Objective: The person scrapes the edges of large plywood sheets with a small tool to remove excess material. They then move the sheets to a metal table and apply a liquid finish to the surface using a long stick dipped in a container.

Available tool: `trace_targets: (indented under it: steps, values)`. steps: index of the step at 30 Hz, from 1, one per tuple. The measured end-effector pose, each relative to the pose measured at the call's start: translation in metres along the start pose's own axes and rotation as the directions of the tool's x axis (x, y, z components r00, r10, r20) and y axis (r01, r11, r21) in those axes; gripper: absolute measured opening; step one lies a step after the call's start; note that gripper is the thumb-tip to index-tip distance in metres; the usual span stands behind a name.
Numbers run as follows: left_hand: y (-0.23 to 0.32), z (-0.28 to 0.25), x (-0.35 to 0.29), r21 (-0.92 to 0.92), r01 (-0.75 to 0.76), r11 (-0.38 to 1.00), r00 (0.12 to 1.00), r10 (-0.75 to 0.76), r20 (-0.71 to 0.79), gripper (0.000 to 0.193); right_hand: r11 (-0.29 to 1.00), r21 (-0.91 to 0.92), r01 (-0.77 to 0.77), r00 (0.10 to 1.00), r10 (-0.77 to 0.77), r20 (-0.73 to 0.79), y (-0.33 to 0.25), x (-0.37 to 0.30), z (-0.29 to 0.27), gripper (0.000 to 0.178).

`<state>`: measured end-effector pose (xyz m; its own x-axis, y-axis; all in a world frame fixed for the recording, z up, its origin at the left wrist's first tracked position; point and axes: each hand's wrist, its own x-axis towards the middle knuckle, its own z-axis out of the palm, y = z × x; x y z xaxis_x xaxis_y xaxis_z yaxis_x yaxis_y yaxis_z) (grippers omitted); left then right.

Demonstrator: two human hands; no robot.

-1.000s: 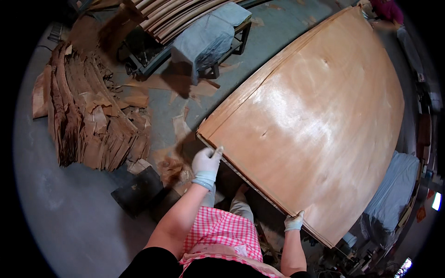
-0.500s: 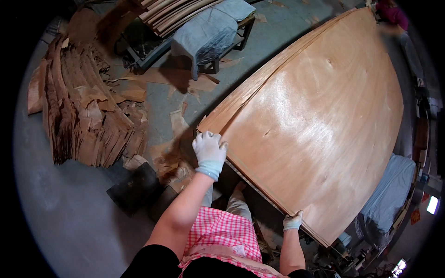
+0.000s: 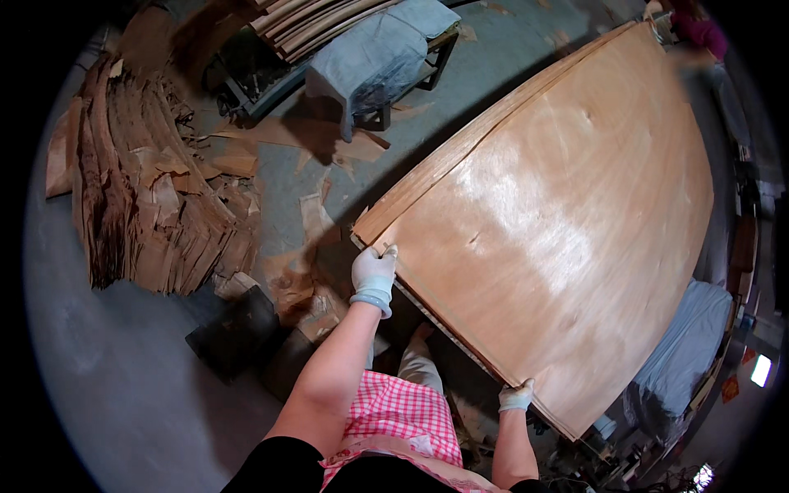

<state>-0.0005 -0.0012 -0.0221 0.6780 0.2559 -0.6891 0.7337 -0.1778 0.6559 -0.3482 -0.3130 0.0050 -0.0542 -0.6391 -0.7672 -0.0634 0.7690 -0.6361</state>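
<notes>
A large, pale brown wood veneer sheet (image 3: pixel 542 214) lies on top of a stack, smooth and shiny in the middle. Along its left side a strip of the layers beneath (image 3: pixel 460 168) shows. My left hand (image 3: pixel 374 269), in a white glove, pinches the sheet at its near left corner, thumb on top and fingers hidden below. My right hand (image 3: pixel 517 395), gloved too, is closed on the near edge further right, thumb over the top. At the far end another person's hand (image 3: pixel 655 10) is close to the sheet's far corner.
Torn veneer pieces (image 3: pixel 156 197) are heaped on the floor at left. A grey cover (image 3: pixel 370 62) drapes a bench at the back, beside curved wood strips (image 3: pixel 320 25). Scraps (image 3: pixel 316 218) litter the floor, near a dark box (image 3: pixel 234 333). Another covered pile (image 3: pixel 686 345) stands at right.
My left hand has drawn back toward me from the corner and now has its thumb over the sheet's edge. The top sheet has shifted slightly left; my right hand stays at its edge.
</notes>
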Motion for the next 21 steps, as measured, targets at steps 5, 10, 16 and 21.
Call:
trace_targets:
  steps: [5, 10, 16, 21]
  values:
    - [0.012, -0.006, 0.003, -0.014, 0.062, 0.998, 0.998, -0.061, 0.002, 0.029, 1.0, 0.005, 0.003, 0.998, -0.003, 0.058, 0.0, -0.005, 0.004, 0.049]
    - [0.037, -0.014, -0.017, 0.554, -0.166, 0.816, 0.961, 0.259, -0.092, 0.044, 1.0, 0.004, -0.023, 0.998, 0.022, 0.058, 0.006, 0.001, 0.0, 0.049]
    - [0.024, -0.016, 0.006, 0.388, -0.105, 0.916, 0.99, 0.132, -0.042, 0.041, 0.994, -0.094, -0.056, 0.989, 0.068, 0.129, 0.01, 0.032, -0.033, 0.047]
    - [-0.001, -0.018, 0.028, 0.162, 0.022, 0.987, 1.0, -0.024, 0.006, 0.029, 0.908, -0.256, -0.333, 0.936, 0.35, 0.024, -0.004, -0.131, 0.08, 0.045]
